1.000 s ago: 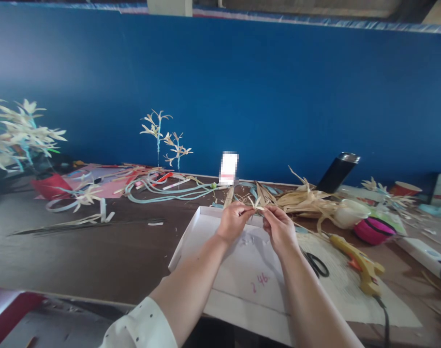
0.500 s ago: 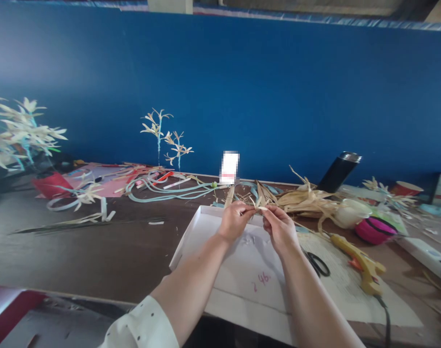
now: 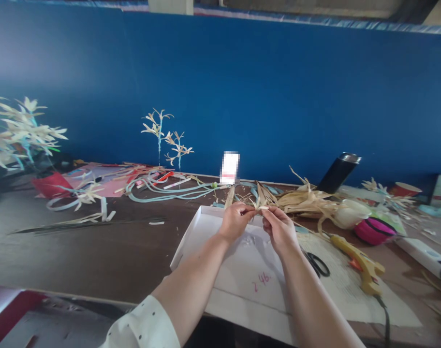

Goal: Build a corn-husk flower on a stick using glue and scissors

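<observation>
1. One pale strip piece (image 3: 263,208), pinched between both hands just above the far side of the white box (image 3: 238,285).
2. Change over the last second: its upright tips sit lower and flatter. Hands hold nearly the same spot, so I read this as fine shaping in place, no handover or release.
3. Look: cream, thin, narrow, pointed ends poking up past the fingers. Too small and too covered to tell if it's a single strip or several joined.
4. Left hand (image 3: 236,220): thumb and finger clamped on the piece's left part. Right hand (image 3: 279,226): same pinch on the right part. Fingertips near each other, wrists apart.
5. White box: pink handwritten marks on it, small pale scraps inside, below the hands.
6. Just beyond and to the right: dry husk bundle (image 3: 307,200), loose ends toward the hands.
7. Right of the right forearm: black loop handles (image 3: 326,267) and yellow glue gun (image 3: 361,263), both on the printed sheet (image 3: 394,309). Pink pouch (image 3: 374,231) behind the gun.
8. Further out: tilted black flask (image 3: 339,173) at the blue wall (image 3: 278,87); looped pale-blue cord (image 3: 140,201) left of centre; pale flower cluster (image 3: 32,125) far left.
</observation>
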Tool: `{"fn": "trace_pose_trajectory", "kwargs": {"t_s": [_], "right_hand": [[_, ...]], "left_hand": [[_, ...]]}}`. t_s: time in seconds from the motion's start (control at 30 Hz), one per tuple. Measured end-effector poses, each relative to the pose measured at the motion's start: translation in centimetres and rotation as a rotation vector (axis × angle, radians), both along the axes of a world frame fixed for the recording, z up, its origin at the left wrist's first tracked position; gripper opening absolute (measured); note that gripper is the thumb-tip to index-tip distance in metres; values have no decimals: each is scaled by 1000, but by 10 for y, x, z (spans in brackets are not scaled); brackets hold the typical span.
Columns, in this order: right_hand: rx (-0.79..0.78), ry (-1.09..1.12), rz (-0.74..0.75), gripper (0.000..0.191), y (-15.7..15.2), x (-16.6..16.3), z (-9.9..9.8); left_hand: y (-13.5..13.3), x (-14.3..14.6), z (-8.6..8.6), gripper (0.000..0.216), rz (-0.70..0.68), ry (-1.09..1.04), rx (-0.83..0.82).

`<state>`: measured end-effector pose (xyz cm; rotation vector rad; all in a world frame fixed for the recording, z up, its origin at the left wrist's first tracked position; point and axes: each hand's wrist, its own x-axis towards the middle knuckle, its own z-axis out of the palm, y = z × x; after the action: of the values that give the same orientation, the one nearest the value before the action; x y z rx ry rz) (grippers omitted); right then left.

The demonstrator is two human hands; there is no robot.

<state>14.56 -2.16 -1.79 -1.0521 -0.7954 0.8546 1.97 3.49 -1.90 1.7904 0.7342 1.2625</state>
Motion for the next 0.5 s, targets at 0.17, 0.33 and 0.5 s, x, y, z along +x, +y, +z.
{"fn": "trace_pose_trajectory", "kwargs": {"t_s": [0.17, 0.33, 0.5], "right_hand": [[-9, 54, -29, 34, -2, -1, 5], [-1, 121, -207, 38, -1, 5, 12], [10, 48, -307, 41, -26, 15, 45]], "left_hand": [[0, -1, 3, 14, 28, 6, -74], [3, 0, 1, 11, 36, -8, -96], [3, 0, -1, 10, 46, 13, -112]]}}
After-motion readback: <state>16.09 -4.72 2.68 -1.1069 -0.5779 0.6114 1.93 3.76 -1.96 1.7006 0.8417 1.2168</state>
